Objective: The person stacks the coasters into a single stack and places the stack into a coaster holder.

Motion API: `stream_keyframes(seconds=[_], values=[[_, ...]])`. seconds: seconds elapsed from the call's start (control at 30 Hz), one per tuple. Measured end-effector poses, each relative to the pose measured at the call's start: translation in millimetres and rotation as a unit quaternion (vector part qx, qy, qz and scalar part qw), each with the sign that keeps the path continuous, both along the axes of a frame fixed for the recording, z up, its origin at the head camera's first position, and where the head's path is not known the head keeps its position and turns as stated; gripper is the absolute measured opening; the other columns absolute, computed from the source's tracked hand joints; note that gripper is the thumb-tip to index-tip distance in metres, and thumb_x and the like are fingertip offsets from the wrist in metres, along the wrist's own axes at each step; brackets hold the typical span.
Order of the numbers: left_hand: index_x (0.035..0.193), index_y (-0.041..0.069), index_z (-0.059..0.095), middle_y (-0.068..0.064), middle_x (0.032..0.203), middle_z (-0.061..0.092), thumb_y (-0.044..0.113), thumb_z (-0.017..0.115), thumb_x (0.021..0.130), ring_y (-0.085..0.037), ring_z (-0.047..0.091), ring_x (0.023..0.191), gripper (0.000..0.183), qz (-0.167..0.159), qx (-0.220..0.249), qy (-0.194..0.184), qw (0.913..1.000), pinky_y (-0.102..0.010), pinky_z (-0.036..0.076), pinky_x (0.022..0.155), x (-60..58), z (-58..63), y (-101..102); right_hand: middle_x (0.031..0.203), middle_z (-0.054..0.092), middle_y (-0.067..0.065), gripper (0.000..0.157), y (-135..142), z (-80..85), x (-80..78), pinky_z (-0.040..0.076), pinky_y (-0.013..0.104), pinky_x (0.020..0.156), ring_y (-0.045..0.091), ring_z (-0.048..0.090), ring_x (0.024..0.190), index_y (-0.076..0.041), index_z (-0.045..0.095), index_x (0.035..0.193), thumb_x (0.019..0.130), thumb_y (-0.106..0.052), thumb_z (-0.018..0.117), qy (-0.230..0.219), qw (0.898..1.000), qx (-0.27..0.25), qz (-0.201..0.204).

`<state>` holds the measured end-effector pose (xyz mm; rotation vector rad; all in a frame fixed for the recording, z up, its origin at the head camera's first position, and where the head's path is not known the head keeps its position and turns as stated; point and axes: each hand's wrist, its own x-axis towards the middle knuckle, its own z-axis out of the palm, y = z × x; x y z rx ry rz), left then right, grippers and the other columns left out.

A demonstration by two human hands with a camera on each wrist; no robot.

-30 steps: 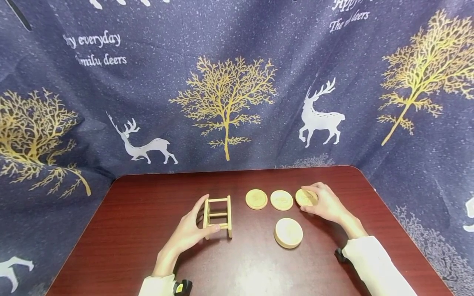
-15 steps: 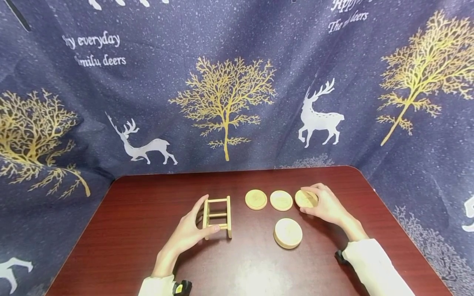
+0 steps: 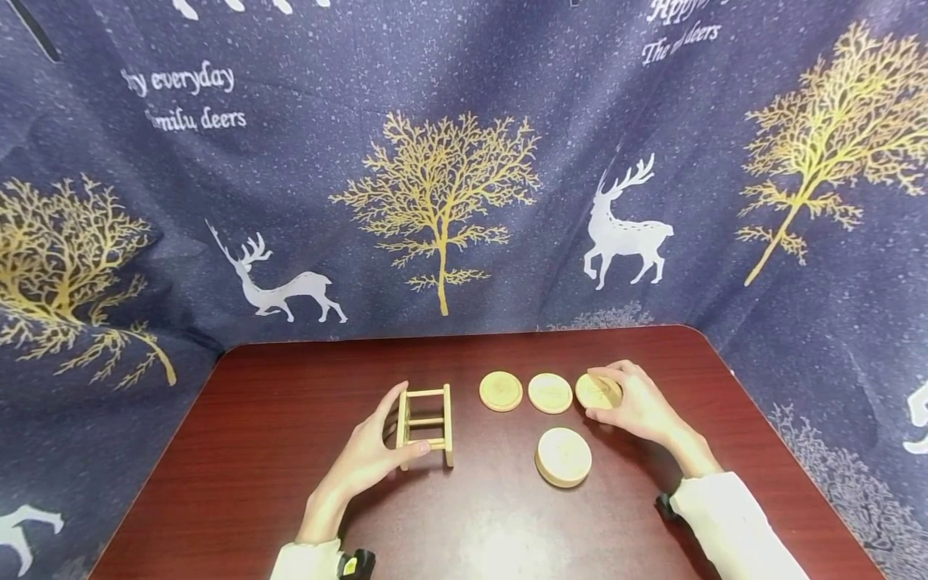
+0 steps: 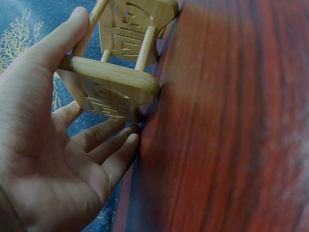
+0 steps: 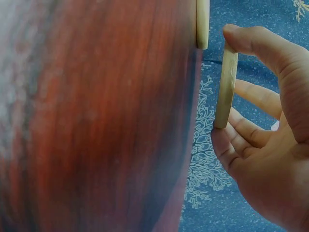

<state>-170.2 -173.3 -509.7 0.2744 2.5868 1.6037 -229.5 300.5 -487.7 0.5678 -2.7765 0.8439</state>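
Observation:
My left hand [image 3: 370,451] grips a wooden coaster rack [image 3: 447,427], thumb on its near side and index finger at the far side. Two side panels [image 4: 113,89] with carved cutouts, joined by dowels, show in the left wrist view. Over on the right, my right hand [image 3: 638,401] pinches a round wooden coaster [image 3: 596,390] by its rim between thumb and fingers. That coaster [image 5: 226,89] stands edge-on in the right wrist view, apart from the tabletop. To its left lie a coaster [image 3: 550,393] and another coaster [image 3: 500,391].
A thicker round wooden piece, perhaps stacked coasters [image 3: 563,457], sits nearer me on the dark red table [image 3: 290,419]. Behind the table hangs a blue cloth [image 3: 507,306] printed with deer and trees. Light glares off the table's front middle.
The coaster in my right hand has shifted very slightly toward me. My left hand and the rack stay in place.

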Motion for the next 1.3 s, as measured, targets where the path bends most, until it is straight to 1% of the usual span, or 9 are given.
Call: stream_keyframes(seconds=[0.03,0.2,0.27,0.43,0.63,0.73,1.13,1.17,1.3], values=[[0.177,0.025,0.030,-0.018,0.160,0.059,0.036,0.097,0.088,-0.031,0.065,0.140,0.112,-0.001,0.001,-0.001,1.0000,-0.031,0.060,0.089,-0.1,-0.1,0,0.118,0.070,0.017,0.069,0,0.2,0.5,0.051,0.062,0.100,0.041,0.065,0.114,0.000,0.077,0.136,0.077,-0.024,0.103,0.001,1.000,0.000,0.000],[0.177,0.025,0.030,-0.017,0.162,0.058,0.038,0.097,0.088,-0.029,0.064,0.142,0.112,0.000,-0.005,0.001,1.0000,-0.033,0.056,0.104,0.2,-0.2,0,0.119,0.069,0.018,0.069,-1,-0.4,1.5,0.051,0.062,0.100,0.041,0.064,0.115,0.000,0.076,0.136,0.077,-0.024,0.102,0.008,1.000,0.003,0.001],[0.177,0.025,0.031,-0.017,0.160,0.060,0.038,0.097,0.087,-0.029,0.065,0.141,0.112,0.002,-0.005,0.000,1.0000,-0.032,0.057,0.101,0.1,-0.4,0,0.120,0.069,0.018,0.069,-1,-0.4,1.7,0.051,0.062,0.100,0.041,0.064,0.115,0.000,0.076,0.136,0.077,-0.025,0.102,0.010,1.000,0.002,0.003],[0.177,0.026,0.030,-0.019,0.160,0.059,0.035,0.098,0.087,-0.032,0.064,0.140,0.112,-0.001,0.011,-0.012,0.9999,-0.030,0.061,0.076,-0.5,-1.1,0,0.120,0.068,0.018,0.069,-1,-0.3,2.6,0.051,0.061,0.099,0.040,0.063,0.115,-0.001,0.076,0.136,0.077,-0.026,0.102,0.013,1.000,0.003,0.004],[0.176,0.025,0.031,-0.018,0.163,0.056,0.035,0.098,0.087,-0.033,0.059,0.147,0.112,0.001,0.011,-0.013,0.9999,-0.026,0.057,0.092,-0.7,-1.3,-1,0.121,0.068,0.017,0.069,-3,1.8,6.9,0.051,0.061,0.100,0.039,0.063,0.116,-0.001,0.076,0.137,0.077,-0.024,0.102,0.016,1.000,-0.001,0.007],[0.176,0.025,0.030,-0.018,0.162,0.057,0.036,0.098,0.087,-0.033,0.060,0.146,0.113,0.000,0.010,-0.012,0.9999,-0.027,0.058,0.090,-1.0,-1.3,0,0.120,0.068,0.016,0.069,-5,3.4,9.7,0.051,0.059,0.099,0.037,0.063,0.114,-0.001,0.077,0.137,0.077,-0.022,0.102,0.020,1.000,-0.004,0.009],[0.176,0.029,0.030,-0.020,0.160,0.058,0.034,0.098,0.087,-0.034,0.064,0.138,0.113,0.002,0.019,-0.023,0.9996,-0.037,0.060,0.055,-1.1,-0.6,0,0.119,0.067,0.014,0.070,-8,7.2,14.6,0.052,0.058,0.097,0.035,0.062,0.113,-0.002,0.077,0.137,0.075,-0.023,0.102,0.023,1.000,0.001,0.011],[0.176,0.029,0.030,-0.020,0.160,0.058,0.035,0.098,0.087,-0.034,0.064,0.139,0.113,0.002,0.017,-0.021,0.9996,-0.037,0.060,0.057,-1.1,-0.4,0,0.119,0.067,0.014,0.070,-8,7.5,15.0,0.052,0.057,0.097,0.035,0.062,0.113,-0.002,0.077,0.137,0.075,-0.023,0.102,0.025,1.000,0.001,0.012],[0.176,0.028,0.031,-0.018,0.163,0.056,0.037,0.098,0.087,-0.032,0.061,0.146,0.113,0.003,0.003,-0.015,0.9999,-0.032,0.062,0.086,-1.0,0.1,0,0.118,0.068,0.013,0.070,-9,8.8,17.0,0.052,0.056,0.096,0.034,0.063,0.113,-0.002,0.077,0.136,0.075,-0.023,0.101,0.033,0.999,0.003,0.017]])
